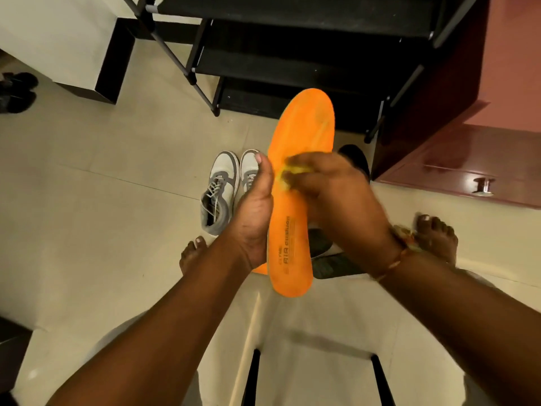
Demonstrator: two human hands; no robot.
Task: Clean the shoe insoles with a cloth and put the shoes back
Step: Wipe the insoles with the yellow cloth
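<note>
Left hand (254, 209) grips long orange foam insole (304, 127) mid-frame; right hand (339, 194) pinches small yellow cloth (297, 170) against it, so this looks like the wiping step. Next, probably: refit into grey-white lace-up sneakers (219, 183), centre-left.

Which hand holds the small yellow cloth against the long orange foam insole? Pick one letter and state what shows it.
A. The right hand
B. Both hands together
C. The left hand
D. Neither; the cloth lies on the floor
A: the right hand holds the small yellow cloth against the long orange foam insole, while the left hand only grips the insole's edge.
</note>
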